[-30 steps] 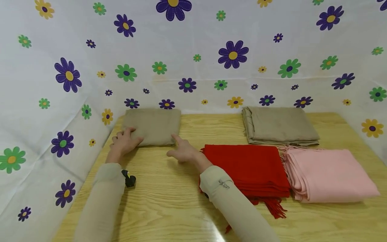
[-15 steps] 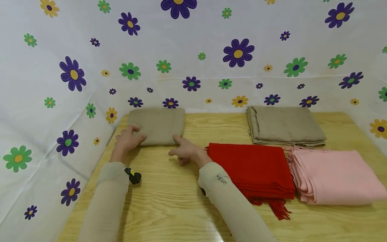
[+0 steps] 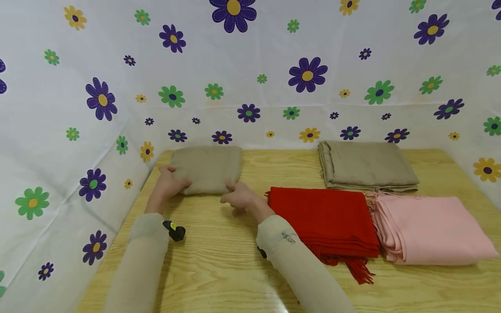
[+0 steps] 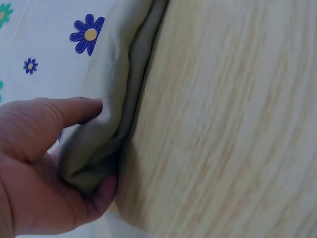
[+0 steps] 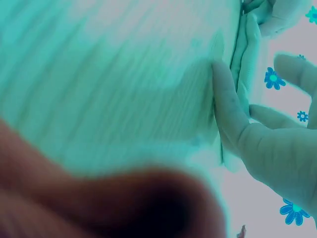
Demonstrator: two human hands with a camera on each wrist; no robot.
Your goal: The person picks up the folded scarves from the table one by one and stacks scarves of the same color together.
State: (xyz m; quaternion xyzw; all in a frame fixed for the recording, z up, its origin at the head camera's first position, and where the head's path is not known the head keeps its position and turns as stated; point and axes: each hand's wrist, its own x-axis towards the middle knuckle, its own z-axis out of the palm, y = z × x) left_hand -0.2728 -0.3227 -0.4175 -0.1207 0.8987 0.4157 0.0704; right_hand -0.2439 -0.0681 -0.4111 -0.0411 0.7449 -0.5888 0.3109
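Observation:
A folded beige cloth (image 3: 205, 169) lies at the back left of the table. My left hand (image 3: 169, 182) grips its near left corner. In the left wrist view, the index finger rests against the beige cloth (image 4: 115, 94) and another fingertip is tucked under its folded edge. At the near right corner, my right hand (image 3: 242, 196) pinches the same cloth. The right wrist view has a strong green cast; there the thumb (image 5: 230, 94) lies along the front of the cloth (image 5: 250, 44), with another finger on its far side.
A red fringed scarf (image 3: 321, 213) lies folded beside my right forearm, with a folded pink fringed scarf (image 3: 430, 228) to its right. Behind them is a second folded beige cloth (image 3: 368, 164). A flower-printed white sheet (image 3: 270, 52) walls the wooden table (image 3: 211, 261) at the back and sides.
My right fingers have drawn in from touching the corner to pinching it. The beige cloth at the left has shifted slightly towards me. The other folded pieces stay put.

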